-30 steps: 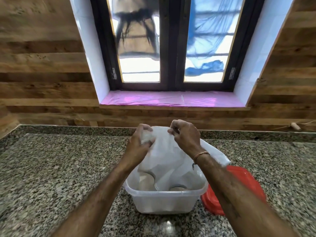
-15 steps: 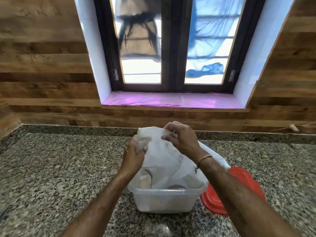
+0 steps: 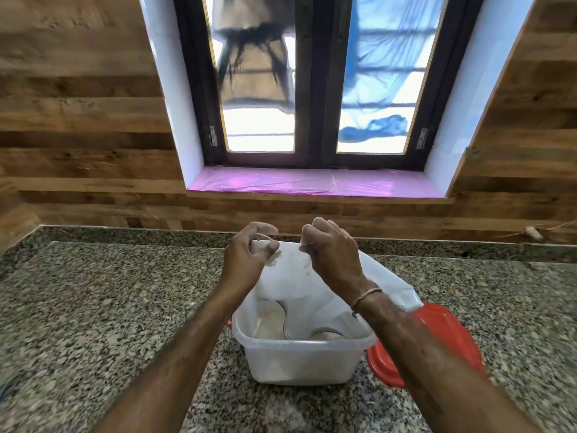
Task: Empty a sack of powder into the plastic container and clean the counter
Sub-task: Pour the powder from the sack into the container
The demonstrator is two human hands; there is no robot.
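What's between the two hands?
Head view: the top edge of the white sack spans the gap, pinched by the left hand and right hand, its body hanging into the plastic container.

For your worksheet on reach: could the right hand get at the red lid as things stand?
Probably yes, once it lets go: the right hand pinches the sack, but the red lid lies uncovered beside the container, near that forearm.

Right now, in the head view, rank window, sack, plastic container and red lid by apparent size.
Largest: window.
Next: sack and plastic container, about alike, so unranked.
Smallest: red lid, partly hidden by the right forearm.
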